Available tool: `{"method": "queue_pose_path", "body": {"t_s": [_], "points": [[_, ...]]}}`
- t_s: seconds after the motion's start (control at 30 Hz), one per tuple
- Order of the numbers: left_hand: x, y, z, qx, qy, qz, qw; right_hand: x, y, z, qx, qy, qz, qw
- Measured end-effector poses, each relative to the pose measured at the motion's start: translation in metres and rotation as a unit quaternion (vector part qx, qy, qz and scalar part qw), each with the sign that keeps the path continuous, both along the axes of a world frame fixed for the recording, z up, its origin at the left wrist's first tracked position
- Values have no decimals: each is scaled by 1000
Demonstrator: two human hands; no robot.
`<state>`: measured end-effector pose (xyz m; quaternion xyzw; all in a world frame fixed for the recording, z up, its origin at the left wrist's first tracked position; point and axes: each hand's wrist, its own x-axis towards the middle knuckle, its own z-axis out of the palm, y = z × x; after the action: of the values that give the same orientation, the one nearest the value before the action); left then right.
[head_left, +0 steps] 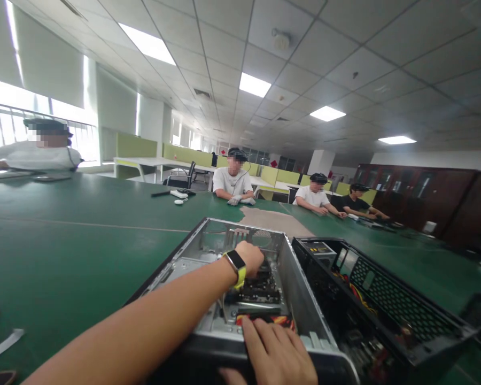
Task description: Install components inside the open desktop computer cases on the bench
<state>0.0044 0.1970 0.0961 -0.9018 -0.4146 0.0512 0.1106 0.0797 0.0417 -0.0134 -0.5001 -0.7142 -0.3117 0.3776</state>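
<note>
In the head view, the open silver computer case (304,289) lies on the green counter (84,251), in front of the wearer, and everything else is placed by it. The left hand (251,258), wearing a watch (235,260) with a yellow-green band at the wrist, reaches inside the case above its dark inner parts (260,293); its fingers are curled in, and whether they grip anything cannot be told. The right hand (280,350) lies over the case's near edge, fingers half bent and close together, thumb lower down; how firmly it grips is unclear. Just beyond those fingertips, inside the case, lies a red-and-orange patterned part (286,322). Just right of the case stands a black computer case (425,350), with coloured wires (358,297) within. Beyond the silver case, a brown sheet (272,220) lies near a seated person (233,182).
</note>
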Motion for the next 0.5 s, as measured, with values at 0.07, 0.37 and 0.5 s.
{"method": "queue_pose_path", "body": {"t_s": [0.07,0.37,0.5], "points": [[-18,11,21,39,-52,31,997,-5,45,16,-89,7,9,996],[-64,-24,10,111,-405,168,892,-23,207,108,-434,-18,-143,889],[-46,-21,-13,62,-432,131,890,32,181,141,-473,-65,-92,874]]}}
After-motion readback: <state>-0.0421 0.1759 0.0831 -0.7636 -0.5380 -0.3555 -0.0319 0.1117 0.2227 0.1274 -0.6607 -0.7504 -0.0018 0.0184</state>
